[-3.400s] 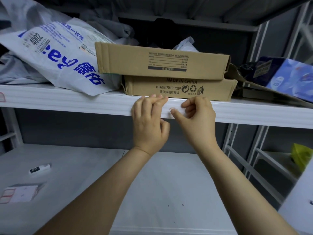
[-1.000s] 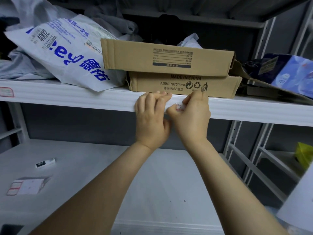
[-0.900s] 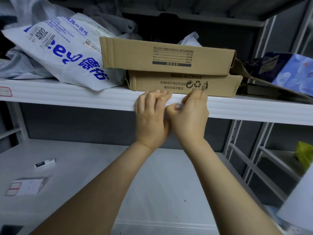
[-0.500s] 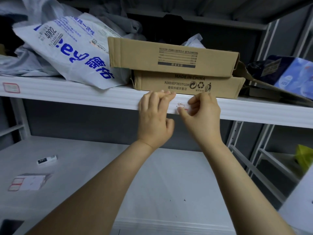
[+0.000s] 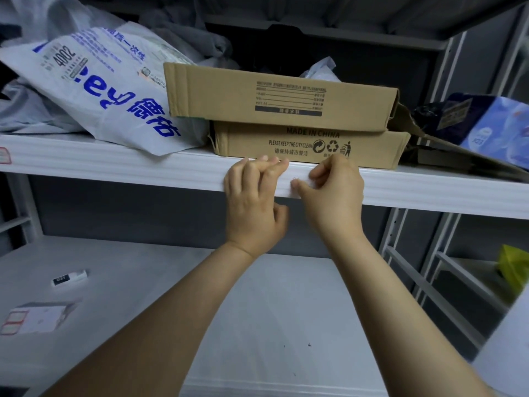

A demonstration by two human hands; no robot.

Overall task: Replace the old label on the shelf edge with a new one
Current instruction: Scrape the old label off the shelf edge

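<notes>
At your twelve o'clock the shelf edge (image 5: 143,170) looks like white painted metal, ribbed lengthwise with a soft satin sheen. Above it the two flat cartons (image 5: 282,98) are matt brown corrugated cardboard with black print, the fluting showing at the left end. At ten o'clock the courier bag (image 5: 94,81) is thin white plastic film, crinkled and faintly glossy, with blue lettering. At two o'clock the blue pack (image 5: 495,127) has a shiny plastic wrap. The uprights (image 5: 392,242) at three o'clock look like grey matt metal. Below, at six o'clock, the lower shelf board (image 5: 272,325) is smooth, pale and matt. At eight o'clock the label sheet (image 5: 34,318) looks like white paper with red borders.
</notes>
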